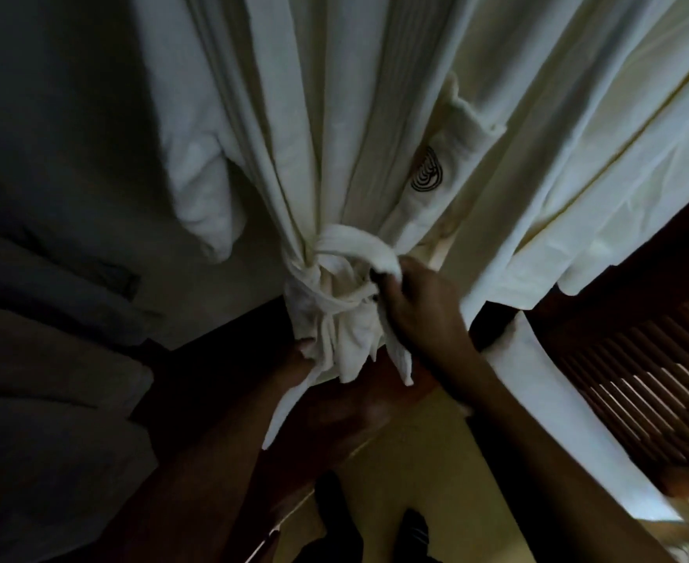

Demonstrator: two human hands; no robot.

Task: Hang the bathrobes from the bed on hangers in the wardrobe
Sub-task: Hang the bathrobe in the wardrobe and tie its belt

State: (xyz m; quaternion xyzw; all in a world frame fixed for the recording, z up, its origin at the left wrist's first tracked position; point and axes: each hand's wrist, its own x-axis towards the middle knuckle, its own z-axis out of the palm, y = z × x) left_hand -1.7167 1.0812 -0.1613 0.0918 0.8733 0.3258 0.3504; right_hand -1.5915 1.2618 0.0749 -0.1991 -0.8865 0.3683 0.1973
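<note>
A white bathrobe (334, 115) hangs in front of me and fills the upper middle of the view; its pocket carries a dark ringed emblem (427, 175). A second white robe (578, 136) hangs beside it on the right. The first robe's belt (351, 245) is looped around its gathered waist. My right hand (420, 306) pinches the belt loop at its right end. My left hand (334, 400) is lower, under the bunched cloth, gripping the hanging fabric and belt ends (346, 347). The hanger is out of view.
A slatted wooden wardrobe door (635, 379) stands at the right. Dark folded cloth lies on shelves (50, 359) at the left. The pale floor (416, 461) and my feet show below.
</note>
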